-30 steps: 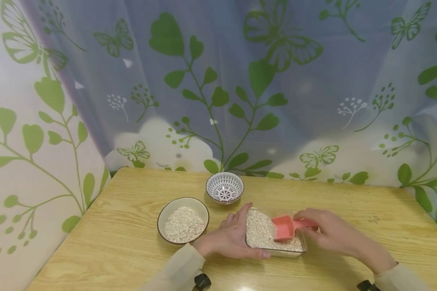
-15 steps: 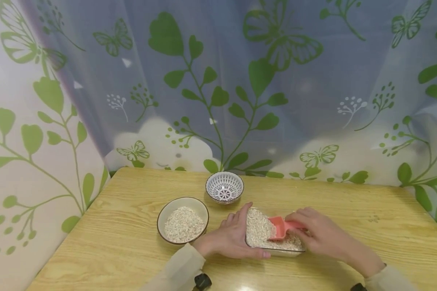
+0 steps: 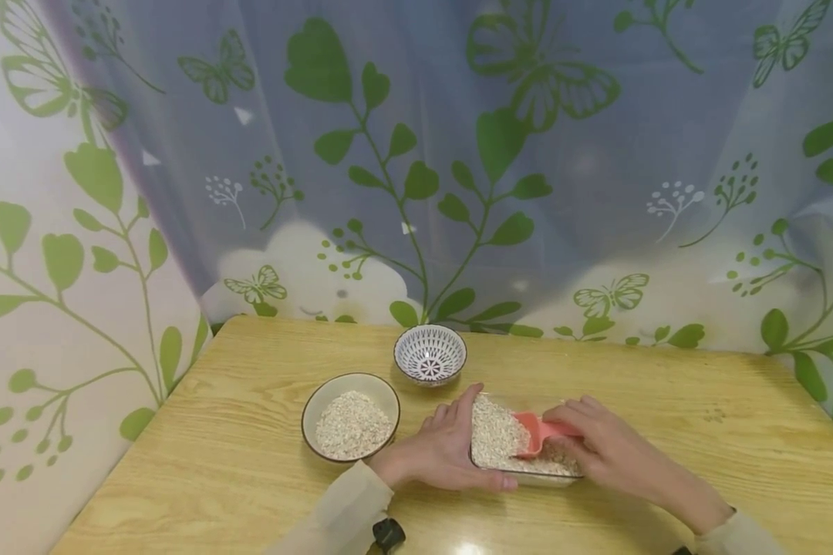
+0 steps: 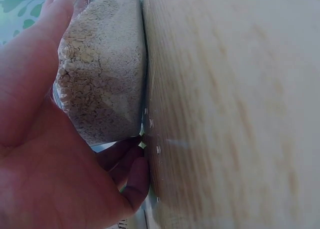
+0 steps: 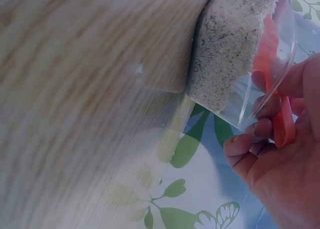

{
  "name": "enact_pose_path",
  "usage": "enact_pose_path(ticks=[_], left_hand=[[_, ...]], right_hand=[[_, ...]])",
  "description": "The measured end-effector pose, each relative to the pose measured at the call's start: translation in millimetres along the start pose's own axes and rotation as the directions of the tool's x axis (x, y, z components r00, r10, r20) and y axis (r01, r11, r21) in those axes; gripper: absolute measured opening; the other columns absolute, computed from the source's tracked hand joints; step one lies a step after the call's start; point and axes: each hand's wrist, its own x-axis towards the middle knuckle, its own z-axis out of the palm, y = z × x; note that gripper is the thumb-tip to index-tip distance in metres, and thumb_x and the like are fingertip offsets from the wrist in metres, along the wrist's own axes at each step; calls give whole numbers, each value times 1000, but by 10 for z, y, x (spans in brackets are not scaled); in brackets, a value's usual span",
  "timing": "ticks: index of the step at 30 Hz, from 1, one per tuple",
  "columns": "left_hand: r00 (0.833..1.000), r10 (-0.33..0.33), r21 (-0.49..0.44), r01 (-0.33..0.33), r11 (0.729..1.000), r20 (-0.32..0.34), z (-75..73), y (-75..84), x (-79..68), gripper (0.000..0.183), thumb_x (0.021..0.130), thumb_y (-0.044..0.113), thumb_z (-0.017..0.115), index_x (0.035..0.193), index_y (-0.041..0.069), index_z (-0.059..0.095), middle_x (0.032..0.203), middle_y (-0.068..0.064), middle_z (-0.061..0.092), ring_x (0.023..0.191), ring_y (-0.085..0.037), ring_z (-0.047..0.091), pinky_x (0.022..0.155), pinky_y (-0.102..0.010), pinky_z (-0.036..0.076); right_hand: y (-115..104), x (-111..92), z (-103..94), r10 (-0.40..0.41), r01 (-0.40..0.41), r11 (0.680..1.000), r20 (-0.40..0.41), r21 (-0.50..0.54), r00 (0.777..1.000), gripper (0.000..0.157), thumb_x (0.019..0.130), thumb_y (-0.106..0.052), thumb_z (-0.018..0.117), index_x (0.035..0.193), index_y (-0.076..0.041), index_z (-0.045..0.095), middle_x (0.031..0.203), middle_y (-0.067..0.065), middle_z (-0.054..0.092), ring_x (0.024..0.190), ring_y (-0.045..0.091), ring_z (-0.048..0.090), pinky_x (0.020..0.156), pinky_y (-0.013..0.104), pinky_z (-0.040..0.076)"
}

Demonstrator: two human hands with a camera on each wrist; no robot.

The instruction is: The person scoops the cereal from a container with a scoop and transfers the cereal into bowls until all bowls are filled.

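A clear rectangular container (image 3: 527, 479) of oat flakes (image 3: 494, 432) stands on the table. My left hand (image 3: 440, 456) holds its left end, the thumb along the near side and the other fingers at the end wall; the left wrist view shows the palm beside the clear wall and some fingertips low by the tabletop. My right hand (image 3: 607, 447) grips the handle of a pink scoop (image 3: 531, 435), whose bowl is partly sunk in the flakes. In the right wrist view, fingers curl round the scoop's handle (image 5: 284, 124) by the container's rim.
Left of the container, a cream bowl (image 3: 310, 416) with a dark rim holds more oat flakes. A small patterned bowl (image 3: 430, 351) stands behind, near the back of the wooden table (image 3: 236, 432). A leaf-print curtain (image 3: 583, 193) hangs beyond.
The right hand and pink scoop have moved left, and the scoop's bowl has tipped and pushed into the flakes. The left hand has stayed on the container.
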Motion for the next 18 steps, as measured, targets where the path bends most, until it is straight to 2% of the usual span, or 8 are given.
enact_pose_path(ticks=[5,11,15,18], left_hand=[[1000,-4,-4,4,1000,6,-5,6,-2,130,76,73,75,165,18,-3,166,-15,31,145,-32,38,122,-57,32],[1000,-2,-13,2,1000,3,-9,2,-6,130,76,73,75,165,18,-3,166,-14,31,144,-30,38,121,-57,33],[1000,1,-14,-1,1000,0,-6,1,-5,130,76,73,75,165,18,-3,166,-14,30,144,-30,39,121,-56,34],[1000,1,-12,-1,1000,-1,-4,5,-8,130,76,73,75,165,18,-3,167,-14,29,145,-31,38,121,-57,33]], right_hand=[[-20,-16,-44,59,-60,997,18,50,998,34,86,-4,77,116,-18,69,104,-10,70,89,-2,53,68,23,48],[-22,-32,-76,86,-87,994,15,72,996,34,88,-1,75,116,-18,69,106,-9,71,90,-1,53,68,24,47],[-18,-48,-82,114,-115,988,11,99,993,30,90,-2,74,115,-18,69,109,-8,72,94,0,58,72,25,51],[-17,-70,-93,175,-179,975,40,131,984,26,93,-6,71,116,-19,69,111,-8,71,98,0,60,76,26,55]])
